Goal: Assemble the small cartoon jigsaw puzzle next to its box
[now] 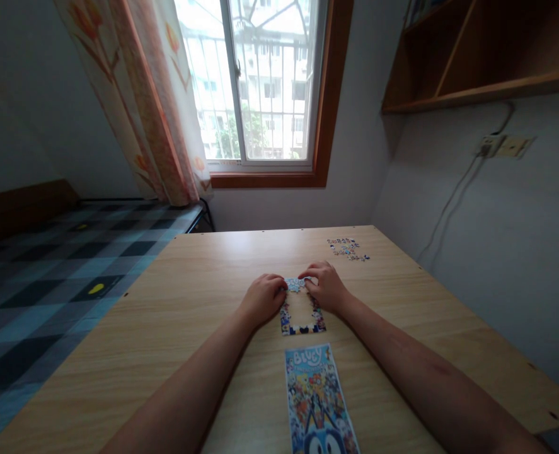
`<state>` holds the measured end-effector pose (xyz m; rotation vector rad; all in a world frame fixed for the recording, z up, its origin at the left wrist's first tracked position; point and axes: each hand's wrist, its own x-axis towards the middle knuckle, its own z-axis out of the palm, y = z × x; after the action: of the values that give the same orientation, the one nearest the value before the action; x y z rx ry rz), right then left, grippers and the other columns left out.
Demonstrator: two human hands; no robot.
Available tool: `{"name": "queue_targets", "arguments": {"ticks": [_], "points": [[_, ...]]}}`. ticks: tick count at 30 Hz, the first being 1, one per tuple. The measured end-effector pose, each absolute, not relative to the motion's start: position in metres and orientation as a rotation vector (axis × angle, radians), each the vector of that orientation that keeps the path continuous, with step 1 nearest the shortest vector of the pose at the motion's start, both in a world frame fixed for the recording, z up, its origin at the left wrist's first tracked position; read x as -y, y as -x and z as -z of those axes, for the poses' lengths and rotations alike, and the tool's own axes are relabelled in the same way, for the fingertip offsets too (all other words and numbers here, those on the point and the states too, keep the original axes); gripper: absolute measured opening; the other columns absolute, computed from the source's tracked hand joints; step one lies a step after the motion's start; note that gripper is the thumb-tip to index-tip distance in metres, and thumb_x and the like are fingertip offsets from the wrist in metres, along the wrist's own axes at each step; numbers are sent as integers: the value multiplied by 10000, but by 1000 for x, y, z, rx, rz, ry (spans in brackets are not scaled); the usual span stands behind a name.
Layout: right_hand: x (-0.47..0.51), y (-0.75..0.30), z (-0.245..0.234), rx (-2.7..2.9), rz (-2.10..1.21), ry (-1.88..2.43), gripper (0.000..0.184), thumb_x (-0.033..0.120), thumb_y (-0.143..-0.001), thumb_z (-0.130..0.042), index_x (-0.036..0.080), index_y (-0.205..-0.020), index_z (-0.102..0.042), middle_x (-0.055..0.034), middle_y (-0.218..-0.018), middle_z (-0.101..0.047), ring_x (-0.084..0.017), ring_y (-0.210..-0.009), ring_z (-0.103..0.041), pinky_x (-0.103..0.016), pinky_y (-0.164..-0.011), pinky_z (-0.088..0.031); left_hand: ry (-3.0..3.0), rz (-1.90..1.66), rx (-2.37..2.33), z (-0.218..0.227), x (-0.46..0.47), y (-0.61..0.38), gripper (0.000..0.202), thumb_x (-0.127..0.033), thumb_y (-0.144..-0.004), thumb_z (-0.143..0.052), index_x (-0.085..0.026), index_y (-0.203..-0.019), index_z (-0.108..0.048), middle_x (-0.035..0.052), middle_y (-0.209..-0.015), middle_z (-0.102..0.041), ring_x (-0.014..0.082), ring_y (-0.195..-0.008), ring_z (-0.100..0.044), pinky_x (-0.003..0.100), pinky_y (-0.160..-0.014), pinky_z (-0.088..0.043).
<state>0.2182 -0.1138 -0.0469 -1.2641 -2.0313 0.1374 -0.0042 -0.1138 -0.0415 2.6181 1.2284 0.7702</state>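
Observation:
A partly joined jigsaw puzzle (304,330) lies flat on the wooden table, its pieces forming a rectangular border around a bare middle. Pale blue pieces make up its far edge, darker mixed colours its sides and near edge. At the far left corner, my left hand (266,295) has its fingers bent together on the border. My right hand (325,285) is closed at the far right corner, thumb and fingertips on the pale blue pieces. Whether a loose piece is under its fingers I cannot make out. Nearer to me lies a printed Bluey picture sheet (314,391).
A loose group of puzzle pieces (346,247) is spread near the far right of the table (213,277). To the left is a bed (71,271) with a checked cover. A window (274,94) is ahead; a wooden shelf (478,88) hangs on the right wall.

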Motion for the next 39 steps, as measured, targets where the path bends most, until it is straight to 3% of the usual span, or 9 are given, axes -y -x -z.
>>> {"name": "queue_targets", "arguments": {"ticks": [5,14,23,31,34,39], "points": [[112,-218,51,2117,-113,1218,80,323,-831,-755,277,-877,-801,-39,-918,-718,-225,-966,-576,-364,-917,-391,-2618,-770,-1218,42,114,4,175,-161,-847,-590,-215,-935,-730,53,-1018,-735,223,-991,-643,352,-944,-492],[108,-215,51,2190,-128,1274,68,359,-808,-790,315,-854,-812,-21,-946,-731,-237,-1009,-573,-374,-907,-384,-2620,-781,-1209,39,114,4,170,-152,-845,-577,-212,-915,-720,57,-1005,-735,227,-977,-645,358,-925,-497],[110,-214,52,2140,-101,1192,78,314,-840,-749,296,-896,-802,-25,-943,-729,-221,-978,-579,-364,-910,-400,-2628,-784,-1204,39,111,6,167,-158,-845,-571,-221,-922,-706,58,-1009,-728,229,-985,-649,363,-928,-507],[92,-243,44,1653,-6,1205,190,261,-918,-592,213,-850,-763,-47,-871,-746,-209,-900,-626,-344,-918,-432,-2635,-790,-1204,40,109,8,159,-193,-856,-562,-226,-912,-708,63,-1046,-729,235,-992,-661,378,-925,-529],[82,-263,47,1480,-78,1304,225,284,-914,-553,203,-866,-757,-49,-869,-754,-200,-829,-642,-311,-826,-465,-2652,-792,-1231,41,109,8,201,-227,-875,-554,-226,-981,-725,76,-1123,-725,247,-1040,-662,399,-952,-538],[74,-273,57,1510,-288,1525,229,306,-892,-559,213,-872,-767,-35,-855,-768,-189,-775,-667,-271,-722,-467,-2743,-724,-1245,41,111,7,373,-337,-949,-503,-233,-1245,-703,117,-1356,-638,297,-1239,-586,490,-1068,-485]]}}
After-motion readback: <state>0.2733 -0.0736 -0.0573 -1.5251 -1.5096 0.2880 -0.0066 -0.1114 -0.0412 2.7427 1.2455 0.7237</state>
